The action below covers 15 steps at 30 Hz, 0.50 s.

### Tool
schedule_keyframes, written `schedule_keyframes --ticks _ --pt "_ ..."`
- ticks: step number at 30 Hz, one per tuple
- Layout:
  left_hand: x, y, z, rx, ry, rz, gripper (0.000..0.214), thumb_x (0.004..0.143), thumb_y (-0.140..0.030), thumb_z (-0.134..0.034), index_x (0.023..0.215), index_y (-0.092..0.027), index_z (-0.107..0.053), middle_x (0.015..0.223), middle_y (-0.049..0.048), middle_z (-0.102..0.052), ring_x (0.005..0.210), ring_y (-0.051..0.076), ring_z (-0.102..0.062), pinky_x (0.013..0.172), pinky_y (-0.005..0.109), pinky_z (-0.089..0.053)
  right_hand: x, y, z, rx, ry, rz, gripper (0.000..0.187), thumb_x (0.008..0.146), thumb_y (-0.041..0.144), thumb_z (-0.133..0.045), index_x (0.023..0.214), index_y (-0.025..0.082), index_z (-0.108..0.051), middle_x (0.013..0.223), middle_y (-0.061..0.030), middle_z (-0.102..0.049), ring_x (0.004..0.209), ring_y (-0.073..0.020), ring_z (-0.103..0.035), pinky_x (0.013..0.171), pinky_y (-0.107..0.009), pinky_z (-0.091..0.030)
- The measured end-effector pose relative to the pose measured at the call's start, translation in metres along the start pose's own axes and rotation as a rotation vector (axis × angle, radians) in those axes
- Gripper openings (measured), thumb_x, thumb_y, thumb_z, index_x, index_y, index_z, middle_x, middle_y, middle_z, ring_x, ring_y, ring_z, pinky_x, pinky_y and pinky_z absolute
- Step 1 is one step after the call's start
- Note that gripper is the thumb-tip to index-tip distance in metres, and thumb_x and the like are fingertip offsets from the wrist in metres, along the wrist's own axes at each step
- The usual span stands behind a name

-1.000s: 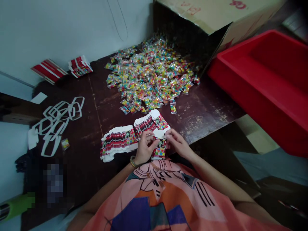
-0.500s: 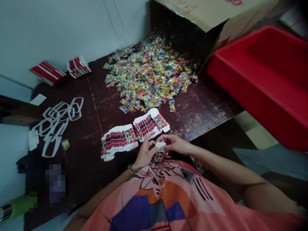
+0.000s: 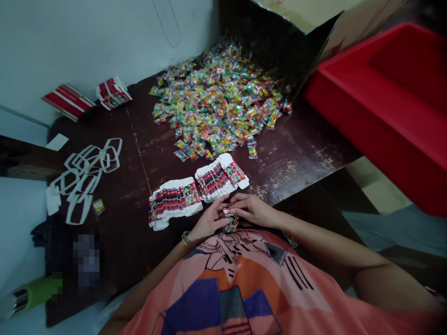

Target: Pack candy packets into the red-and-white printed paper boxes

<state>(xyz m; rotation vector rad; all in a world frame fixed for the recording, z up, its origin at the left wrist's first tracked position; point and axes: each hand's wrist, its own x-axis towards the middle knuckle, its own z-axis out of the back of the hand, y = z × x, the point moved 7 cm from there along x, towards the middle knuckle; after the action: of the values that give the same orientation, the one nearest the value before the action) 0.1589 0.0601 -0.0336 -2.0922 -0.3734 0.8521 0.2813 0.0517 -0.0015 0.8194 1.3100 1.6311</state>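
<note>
Close to my shirt, a small printed candy box [image 3: 231, 223] is pinched between both hands. My left hand [image 3: 210, 218] is closed on its left side, and my right hand [image 3: 253, 210] has its fingers at the top flap. Just beyond my hands on the dark table lie two overlapping rows of flattened boxes, a left row [image 3: 174, 201] and a right row [image 3: 218, 177]. Farther back is a large pile of small clear candy packets [image 3: 220, 102] with multicoloured sweets. Whether a packet is inside the held box cannot be seen.
A red plastic tray [image 3: 377, 125] juts over the table's right side, beside a big cardboard box [image 3: 324, 46]. White bands [image 3: 84, 172] and a single candy packet [image 3: 98, 206] lie at left. Folded red-and-white cartons [image 3: 113, 93] stand by the wall. A green cylindrical object [image 3: 38, 293] is at lower left.
The white flap that stood up on the held box now lies down under my right fingers, and the printed face shows more. The view has shifted slightly.
</note>
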Motion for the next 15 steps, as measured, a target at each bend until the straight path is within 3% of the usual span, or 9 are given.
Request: schedule_keyframes --ticks 5,9,15 --pt "0.006 0.005 0.004 -0.008 0.02 -0.044 0.063 0.074 -0.025 -0.072 0.131 -0.021 -0.045 0.122 0.0109 -0.058 0.107 0.021 -0.058 0.094 0.034 -0.043 -0.001 -0.009 0.012 0.082 -0.135 -0.07 0.029 0.094 0.034 -0.05 0.113 0.02 -0.068 0.098 -0.0063 -0.063 0.087 -0.0155 -0.059 0.08 -0.029 -0.046" --pt "0.007 0.01 0.006 0.087 0.022 0.033 0.047 0.078 -0.032 -0.067 0.121 -0.015 -0.056 0.109 0.0103 -0.066 0.103 0.022 -0.06 0.093 0.035 -0.043 0.002 -0.013 0.009 0.067 -0.12 -0.094 0.026 0.091 0.033 -0.054 0.106 0.02 -0.072 0.091 -0.0062 -0.065 0.082 -0.0158 -0.06 0.075 -0.028 -0.047" --pt "0.002 0.006 0.008 0.136 -0.001 0.038 0.046 0.077 -0.034 -0.068 0.117 -0.013 -0.061 0.106 0.0093 -0.068 0.1 0.021 -0.061 0.095 0.035 -0.042 0.005 -0.007 0.001 -0.068 -0.184 -0.078 0.022 0.09 0.024 -0.056 0.102 0.021 -0.074 0.087 -0.0054 -0.065 0.078 -0.0147 -0.059 0.07 -0.026 -0.046"
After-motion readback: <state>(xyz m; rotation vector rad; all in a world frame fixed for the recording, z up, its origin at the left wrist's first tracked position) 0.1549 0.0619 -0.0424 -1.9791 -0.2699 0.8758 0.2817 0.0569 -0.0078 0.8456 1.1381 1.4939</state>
